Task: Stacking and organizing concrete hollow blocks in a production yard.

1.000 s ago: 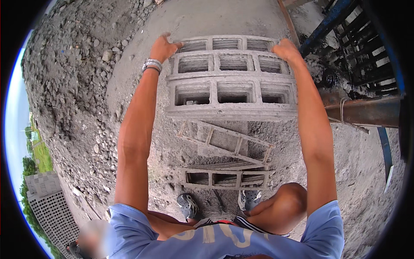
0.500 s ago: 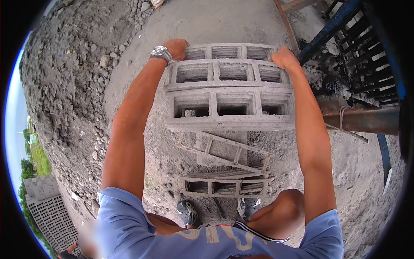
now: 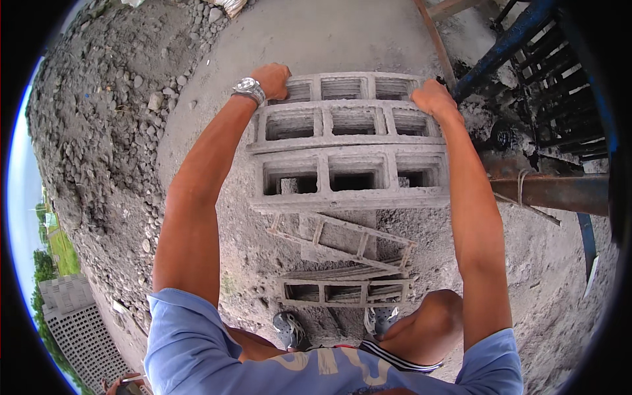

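Three grey hollow concrete blocks, each with a row of rectangular cavities, sit one behind another before me. My left hand (image 3: 273, 81), with a metal watch on its wrist, grips the left end of the farthest block (image 3: 370, 88). My right hand (image 3: 435, 99) is closed on that block's right end; the fingers of both hands are partly hidden. The middle block (image 3: 349, 140) touches it on the near side. Closest to me is the near block (image 3: 355, 199), which looks larger.
Ladder-like thin frames (image 3: 318, 232) lie on the ground between the blocks and my feet, one three-celled frame (image 3: 322, 293) nearest. Gravel (image 3: 112, 131) is heaped at left. A blue and rusty metal structure (image 3: 553, 184) stands at right. Many stacked blocks (image 3: 85, 329) show at far left.
The blocks and ground sit slightly lower in the picture. Both hands keep their grip on the ends of the farthest block, with little other movement.
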A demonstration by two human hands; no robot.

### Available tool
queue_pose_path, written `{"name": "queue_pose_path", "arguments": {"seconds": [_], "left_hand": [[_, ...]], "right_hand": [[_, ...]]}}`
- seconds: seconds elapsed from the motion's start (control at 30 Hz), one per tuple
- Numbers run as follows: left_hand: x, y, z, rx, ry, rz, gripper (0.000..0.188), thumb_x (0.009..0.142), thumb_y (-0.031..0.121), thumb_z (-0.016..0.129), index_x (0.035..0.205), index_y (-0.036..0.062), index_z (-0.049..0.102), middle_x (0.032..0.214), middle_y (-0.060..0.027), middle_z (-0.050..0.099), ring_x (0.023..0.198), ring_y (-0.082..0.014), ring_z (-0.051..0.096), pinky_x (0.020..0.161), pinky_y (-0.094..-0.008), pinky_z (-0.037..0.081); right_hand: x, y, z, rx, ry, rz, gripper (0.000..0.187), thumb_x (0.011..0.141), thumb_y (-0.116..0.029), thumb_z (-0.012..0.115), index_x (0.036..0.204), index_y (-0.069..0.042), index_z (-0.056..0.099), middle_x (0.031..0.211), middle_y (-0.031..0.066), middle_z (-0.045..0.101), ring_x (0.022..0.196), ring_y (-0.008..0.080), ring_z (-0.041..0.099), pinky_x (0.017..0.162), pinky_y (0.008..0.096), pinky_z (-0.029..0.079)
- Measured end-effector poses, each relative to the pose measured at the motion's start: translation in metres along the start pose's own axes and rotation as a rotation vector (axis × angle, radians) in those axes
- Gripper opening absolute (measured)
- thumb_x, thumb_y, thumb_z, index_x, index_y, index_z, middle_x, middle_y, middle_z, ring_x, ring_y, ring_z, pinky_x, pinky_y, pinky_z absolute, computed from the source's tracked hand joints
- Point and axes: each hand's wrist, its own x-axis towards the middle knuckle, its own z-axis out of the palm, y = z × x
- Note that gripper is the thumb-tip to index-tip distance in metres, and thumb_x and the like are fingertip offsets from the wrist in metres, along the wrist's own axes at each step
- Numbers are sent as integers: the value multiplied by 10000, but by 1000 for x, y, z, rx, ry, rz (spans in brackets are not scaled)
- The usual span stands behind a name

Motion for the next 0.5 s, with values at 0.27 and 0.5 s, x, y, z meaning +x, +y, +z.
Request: {"name": "queue_pose_path", "arguments": {"seconds": [0.27, 0.5], "left_hand": [[4, 2, 13, -96, -67, 10, 349, 717, 242, 816, 995, 41, 748, 911, -236, 713, 878, -381, 701, 796, -427, 559], [-5, -2, 11, -78, -21, 29, 354, 717, 250, 815, 998, 49, 741, 912, -220, 717, 877, -377, 700, 800, -430, 552]], "right_hand": [[6, 5, 3, 3, -28, 19, 582, 840, -219, 533, 1368, 26, 523, 1422, 251, 509, 1314, 409, 502, 1099, 462, 390], [-7, -5, -5, -24, -26, -16, 527, 843, -217, 523, 1311, 17, 584, 1395, 245, 537, 1293, 406, 522, 1085, 461, 403]]}}
